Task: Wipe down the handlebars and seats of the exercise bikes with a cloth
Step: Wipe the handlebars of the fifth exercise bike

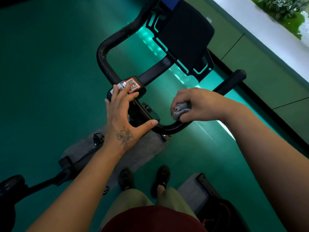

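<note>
My right hand (199, 104) is curled tight around a crumpled grey terry cloth (181, 110), pressing the soft wad onto the black tubular handlebar (168, 128) of the exercise bike, right where the smooth tube bends. The cloth bunches out between my thumb and fingers, fuzzy against the sleek bar. My left hand (123, 118) lies flat and spread, fingers straight, on the handlebar's boxy black centre block; my fingertips touch the glossy red-and-white QR sticker (132, 85) on its top, and my thumb reaches out to the tube, just beside the cloth. Beyond the centre block, the handlebar loops away in a rounded rectangle, its far end scuffed and matte. Past that loop sits a flat black console panel (187, 37). Below the handlebar lies a grey felt-like mat (147, 148) on the green floor (41, 81).
</note>
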Tool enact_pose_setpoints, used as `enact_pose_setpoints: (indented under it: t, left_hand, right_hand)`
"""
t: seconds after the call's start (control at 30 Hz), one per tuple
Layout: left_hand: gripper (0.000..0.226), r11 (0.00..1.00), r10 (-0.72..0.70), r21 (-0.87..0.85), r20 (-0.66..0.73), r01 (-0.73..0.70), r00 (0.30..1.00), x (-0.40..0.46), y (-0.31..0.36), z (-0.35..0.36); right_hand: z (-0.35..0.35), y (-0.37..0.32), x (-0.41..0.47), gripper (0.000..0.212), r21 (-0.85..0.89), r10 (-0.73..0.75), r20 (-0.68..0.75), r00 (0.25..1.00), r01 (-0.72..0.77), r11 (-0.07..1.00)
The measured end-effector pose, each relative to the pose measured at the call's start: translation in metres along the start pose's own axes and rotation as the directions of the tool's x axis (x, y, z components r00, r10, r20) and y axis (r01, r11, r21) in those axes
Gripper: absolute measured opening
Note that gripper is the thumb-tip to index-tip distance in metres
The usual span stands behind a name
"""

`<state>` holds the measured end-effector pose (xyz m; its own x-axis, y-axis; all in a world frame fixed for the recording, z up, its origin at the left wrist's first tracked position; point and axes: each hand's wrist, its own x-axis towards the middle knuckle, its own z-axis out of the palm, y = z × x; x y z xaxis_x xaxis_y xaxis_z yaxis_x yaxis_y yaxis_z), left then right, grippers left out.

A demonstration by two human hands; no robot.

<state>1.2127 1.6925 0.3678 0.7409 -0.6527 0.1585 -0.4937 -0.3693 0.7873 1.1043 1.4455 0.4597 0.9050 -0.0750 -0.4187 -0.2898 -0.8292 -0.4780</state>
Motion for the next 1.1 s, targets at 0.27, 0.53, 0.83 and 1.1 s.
enact_pose_setpoints:
  t: [0.27,0.53,0.83,1.1]
  left_hand:
    - [0.090,0.973,0.125,0.188,0.053,-0.133,0.991,-0.006,0.006,0.021]
    - [0.086,0.973,0.113,0.194,0.054,-0.122,0.992,-0.006,0.005,0.023]
    - [0.084,0.974,0.115,0.190,0.047,-0.122,0.992,-0.006,0.003,0.024]
    - [0.083,0.973,0.118,0.195,0.052,-0.126,0.992,-0.006,0.002,0.024]
  right_hand:
    - [0.025,-0.015,0.007,0.036,-0.182,-0.099,-0.092,0.991,0.081,0.980]
    - [0.014,0.006,-0.008,0.030,-0.175,-0.070,-0.202,0.977,0.035,0.984]
    - [0.010,0.021,-0.023,0.039,-0.163,-0.047,-0.394,0.918,-0.019,0.986]
    - [0.024,0.016,-0.026,0.036,-0.166,0.022,-0.512,0.859,-0.124,0.978]
